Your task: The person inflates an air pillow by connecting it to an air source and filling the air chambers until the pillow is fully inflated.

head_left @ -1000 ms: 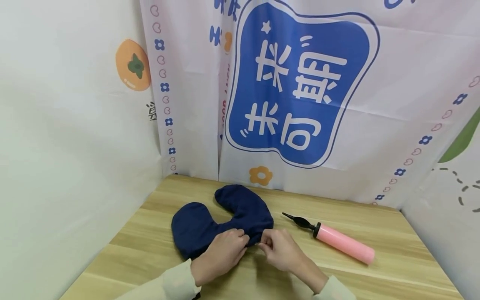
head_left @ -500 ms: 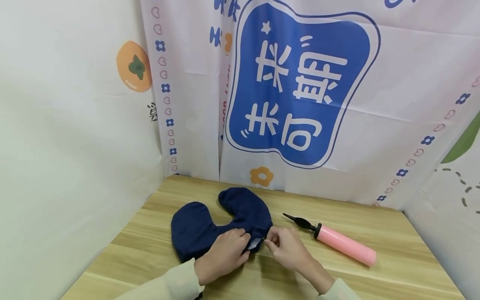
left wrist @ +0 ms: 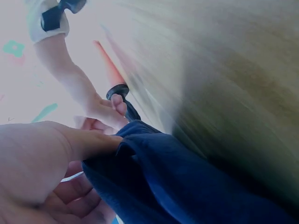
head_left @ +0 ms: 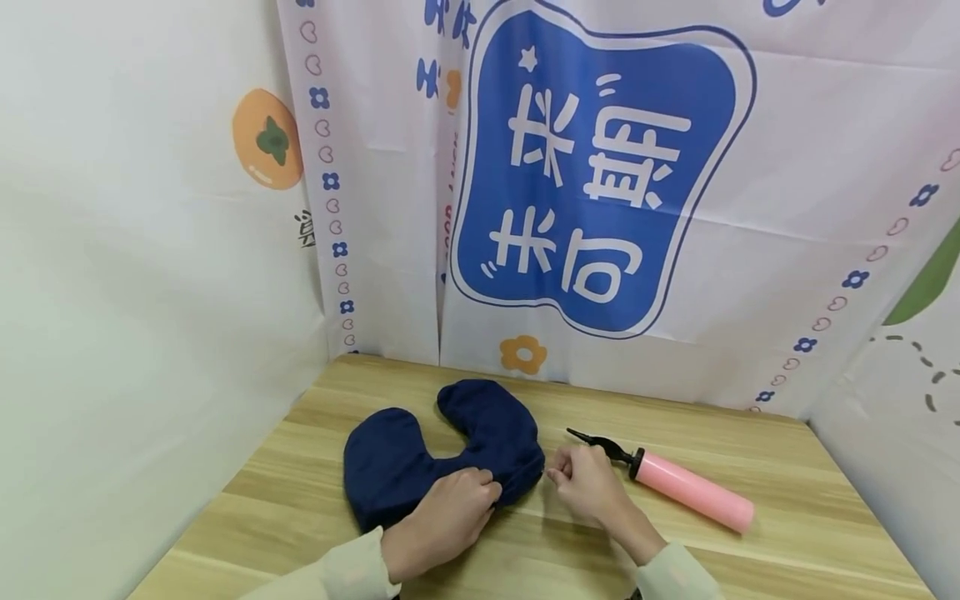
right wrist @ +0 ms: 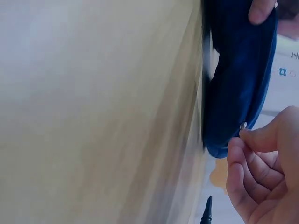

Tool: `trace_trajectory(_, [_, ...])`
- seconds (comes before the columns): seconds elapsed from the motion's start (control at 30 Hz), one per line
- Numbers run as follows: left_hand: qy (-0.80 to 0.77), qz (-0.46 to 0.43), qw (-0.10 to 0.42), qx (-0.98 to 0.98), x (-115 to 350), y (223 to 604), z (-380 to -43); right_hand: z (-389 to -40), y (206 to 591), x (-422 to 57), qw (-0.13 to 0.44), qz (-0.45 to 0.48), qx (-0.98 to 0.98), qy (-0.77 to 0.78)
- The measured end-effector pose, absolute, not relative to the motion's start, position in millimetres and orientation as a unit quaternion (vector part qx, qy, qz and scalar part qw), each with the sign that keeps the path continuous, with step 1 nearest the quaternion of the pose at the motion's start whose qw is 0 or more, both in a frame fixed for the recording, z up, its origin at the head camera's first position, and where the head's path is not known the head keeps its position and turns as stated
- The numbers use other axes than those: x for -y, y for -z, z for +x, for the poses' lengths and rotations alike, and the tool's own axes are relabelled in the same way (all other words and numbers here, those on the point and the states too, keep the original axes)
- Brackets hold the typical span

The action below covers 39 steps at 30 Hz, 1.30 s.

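Observation:
A navy U-shaped neck pillow (head_left: 386, 467) lies on the table, its two arms pointing to the back. My left hand (head_left: 453, 515) grips the fabric at its near edge, the thumb lying over a fold in the left wrist view. At the pillow's right end, my right hand (head_left: 588, 483) pinches a small silver zipper pull (right wrist: 243, 125) between thumb and fingertips. The fabric stretches between the two hands along the near seam. In the head view the right fingers hide most of the pull.
To the right lies a pink hand pump (head_left: 693, 492) with a black nozzle, its tip close behind my right hand. The wooden table (head_left: 787, 475) meets a printed white cloth (head_left: 390, 217) at the back and a pale wall (head_left: 150, 250) at the left.
My right hand has moved right and slightly back along the pillow's edge. A pale gap between the hands, seen half a second ago, no longer shows. My left hand keeps its place.

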<state>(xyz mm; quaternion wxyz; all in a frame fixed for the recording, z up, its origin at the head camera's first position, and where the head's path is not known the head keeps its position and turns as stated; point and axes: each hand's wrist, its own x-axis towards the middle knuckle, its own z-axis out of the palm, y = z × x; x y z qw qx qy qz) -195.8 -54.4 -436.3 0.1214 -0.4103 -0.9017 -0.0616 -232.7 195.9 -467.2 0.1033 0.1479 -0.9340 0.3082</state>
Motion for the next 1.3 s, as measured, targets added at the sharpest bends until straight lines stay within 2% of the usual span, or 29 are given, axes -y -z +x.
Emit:
trace_trajectory(0.23, [0.08, -0.423, 0.105, 0.897, 63, 436, -189, -246, 474, -194, 0.102, 0.11, 0.945, -0.29])
trace_trajectory(0.53, [0.07, -0.439, 0.116, 0.888, 65, 442, -187, -255, 480, -180, 0.124, 0.139, 0.947, -0.262])
trace_trajectory(0.7, [0.104, -0.413, 0.064, 0.903, 72, 444, -186, -251, 476, -180, 0.139, 0.164, 0.948, -0.235])
trace_trajectory(0.9, [0.148, -0.378, 0.001, 0.914, 101, 448, -178, -249, 460, -194, 0.085, 0.247, 0.941, -0.215])
trace_trajectory(1.07, [0.155, -0.346, -0.013, 0.925, 133, 447, -170, -255, 452, -195, 0.074, 0.354, 0.921, -0.146])
trace_trajectory(1.3, [0.164, -0.339, -0.019, 0.926, 154, 453, -167, -260, 462, -190, 0.067, 0.391, 0.916, -0.068])
